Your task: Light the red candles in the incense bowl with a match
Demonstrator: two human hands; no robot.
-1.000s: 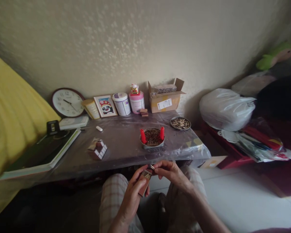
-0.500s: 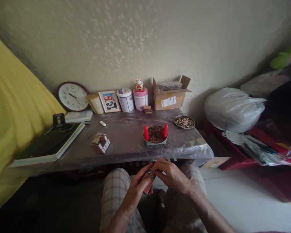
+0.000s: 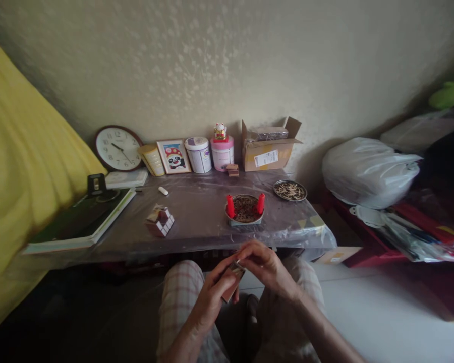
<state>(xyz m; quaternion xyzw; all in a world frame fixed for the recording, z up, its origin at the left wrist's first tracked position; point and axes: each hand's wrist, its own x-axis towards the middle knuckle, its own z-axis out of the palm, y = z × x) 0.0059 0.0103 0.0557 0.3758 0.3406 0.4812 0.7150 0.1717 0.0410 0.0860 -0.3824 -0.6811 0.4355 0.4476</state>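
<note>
Above my knees, my left hand (image 3: 214,290) is closed around a small brown matchbox (image 3: 230,291). The box is tilted, its upper end slid open with pale matchsticks (image 3: 236,267) showing. My right hand (image 3: 263,264) is at that open end, thumb and fingers pinched on a thin pale bit that looks like a match; the fingers partly hide it. Beyond my hands, on the table, a round tin (image 3: 245,222) of dark grains holds two upright red candles (image 3: 230,206), one at each side.
A plate of matchsticks (image 3: 289,190) lies on the plastic-covered table (image 3: 196,222) at right. To the left are a partly built cube puzzle (image 3: 162,222), a white capsule-shaped piece (image 3: 163,190) and a dark green book (image 3: 79,222). Another matchbox (image 3: 232,170) stands near the cardboard box (image 3: 270,154).
My right fingertips have shifted slightly at the matchbox's open end, and more of the box shows in my left hand. The whole view has moved a little.
</note>
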